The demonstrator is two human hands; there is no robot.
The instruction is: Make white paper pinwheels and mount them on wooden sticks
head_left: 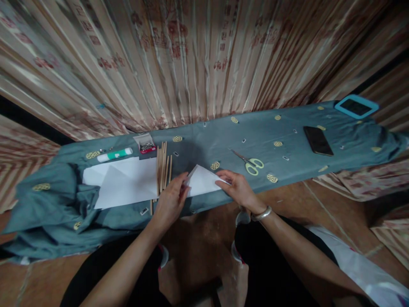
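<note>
Nearest my camera were the wearer's black trousers [268,264], knees apart over a brown tiled floor [201,238]. Beyond them I saw a long, narrow surface under a grey-green cloth [204,140], printed with yellow oval motifs and bunched up at the left end, with a pleated beige curtain [204,51] hanging behind. The curtain carried reddish figures and character-like marks, too blurred for me to read; I couldn't make out any lettering on the green-banded glue stick [115,154] either. At the near edge, in the middle, was the folded white paper [204,181], its peak pointing away; the left hand [172,194] pinched its left side and the right hand [238,187], above a silver bracelet [262,214], gripped its right corner. Wooden sticks [162,168] lay along the right edge of white sheets [128,183], partly hidden by the left hand, with an open box of metal pins [147,145] just beyond. Rightward I spotted scissors [251,164], a black smartphone [318,140] and a blue-framed tablet [357,106].
</note>
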